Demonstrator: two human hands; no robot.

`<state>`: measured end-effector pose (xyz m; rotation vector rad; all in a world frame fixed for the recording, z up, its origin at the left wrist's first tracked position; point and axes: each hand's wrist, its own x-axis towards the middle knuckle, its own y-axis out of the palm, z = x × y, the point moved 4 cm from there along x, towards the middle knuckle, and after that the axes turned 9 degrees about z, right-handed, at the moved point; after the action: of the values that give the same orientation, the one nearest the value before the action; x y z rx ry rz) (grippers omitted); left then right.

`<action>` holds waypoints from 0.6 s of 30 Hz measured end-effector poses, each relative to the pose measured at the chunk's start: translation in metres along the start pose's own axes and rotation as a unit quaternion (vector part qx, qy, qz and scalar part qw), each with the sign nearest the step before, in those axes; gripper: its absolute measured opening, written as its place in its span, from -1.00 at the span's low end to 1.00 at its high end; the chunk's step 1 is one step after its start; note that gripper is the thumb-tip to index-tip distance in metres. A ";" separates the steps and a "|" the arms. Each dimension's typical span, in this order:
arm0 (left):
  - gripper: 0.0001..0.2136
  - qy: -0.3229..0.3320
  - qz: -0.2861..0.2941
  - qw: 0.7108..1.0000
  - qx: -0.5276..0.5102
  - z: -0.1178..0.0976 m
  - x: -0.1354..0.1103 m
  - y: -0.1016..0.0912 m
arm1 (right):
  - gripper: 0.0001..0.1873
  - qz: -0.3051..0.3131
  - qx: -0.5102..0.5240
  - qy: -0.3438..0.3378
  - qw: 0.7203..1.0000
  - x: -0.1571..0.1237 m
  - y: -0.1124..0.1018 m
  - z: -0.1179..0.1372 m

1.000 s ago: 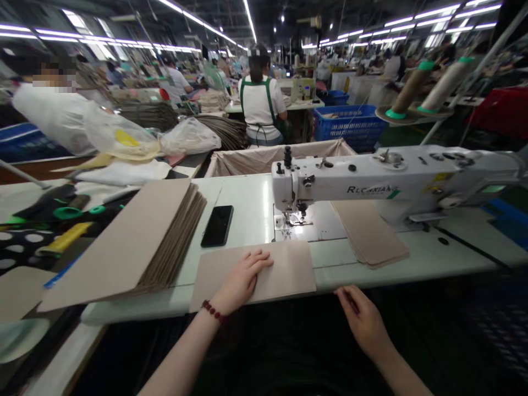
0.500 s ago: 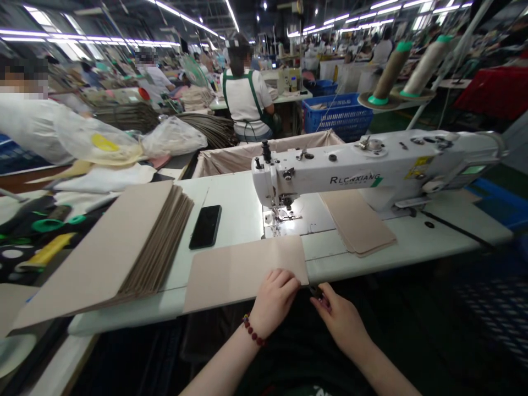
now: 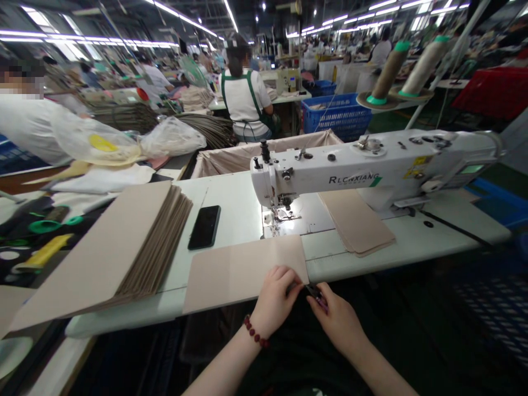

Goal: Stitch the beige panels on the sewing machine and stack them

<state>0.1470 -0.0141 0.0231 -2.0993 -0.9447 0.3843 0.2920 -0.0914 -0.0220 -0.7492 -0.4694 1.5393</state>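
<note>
A flat beige sheet [image 3: 243,275] lies on the white sewing table [image 3: 223,192], in front of the machine's needle area. My left hand [image 3: 276,294] grips the sheet's near right corner. Right beside it, my right hand [image 3: 338,319] is shut on small dark snips [image 3: 315,292], whose tips reach toward that corner. A red bead bracelet [image 3: 254,331] circles my left wrist. To the left stands a thick stack of beige sheets [image 3: 124,258], and a thinner stack [image 3: 355,223] lies under the machine arm.
A white sewing machine [image 3: 371,170] stands on the table, next to a black phone [image 3: 204,227]. Behind it are a fabric-lined bin [image 3: 264,154], a blue crate [image 3: 336,115], and thread cones [image 3: 390,71]. A seated co-worker [image 3: 245,96] faces away.
My left hand has slid from the sheet's middle to its near right corner. My right hand has come up from the table edge to meet it, holding the snips. The view has shifted slightly.
</note>
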 end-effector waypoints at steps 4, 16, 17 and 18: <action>-0.93 0.014 -0.001 0.999 -0.034 0.003 -0.003 0.001 | -0.80 -0.009 -0.040 -0.016 0.999 0.001 0.000 0.006; -0.72 0.047 0.065 0.997 -0.011 0.031 -0.010 -0.051 | -0.71 -0.019 0.019 0.011 1.000 0.005 -0.004 -0.003; -0.76 0.009 0.041 0.999 0.020 0.044 -0.008 -0.062 | -0.70 -0.017 0.052 0.015 0.998 0.007 -0.005 -0.004; -0.78 -0.032 0.019 0.998 0.055 0.058 -0.007 -0.071 | -0.69 -0.012 0.082 0.015 0.996 0.009 -0.004 -0.003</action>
<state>0.0754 0.0411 0.0397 -2.0171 -0.9011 0.5142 0.2976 -0.0825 -0.0231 -0.6374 -0.3242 1.5226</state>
